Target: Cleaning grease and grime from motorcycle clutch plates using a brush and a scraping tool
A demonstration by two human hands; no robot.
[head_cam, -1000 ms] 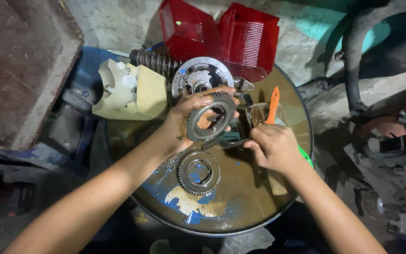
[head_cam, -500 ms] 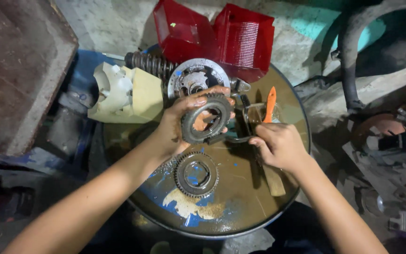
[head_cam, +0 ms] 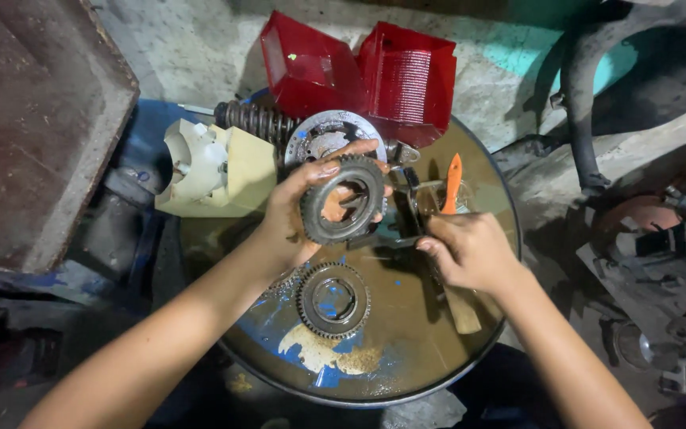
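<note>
1. While left hand (head_cam: pixel 287 226) pinches toothed gear ring (head_cam: pixel 343 199) by its rim, raised tilted above rusty drum lid (head_cam: pixel 406 349); right hand (head_cam: pixel 470 250) closes on dark metal part (head_cam: pixel 398 226)
2. Second gear (head_cam: pixel 333 300) lies flat below
3. Risk: greasy rim slips, ring drops onto second gear
</note>
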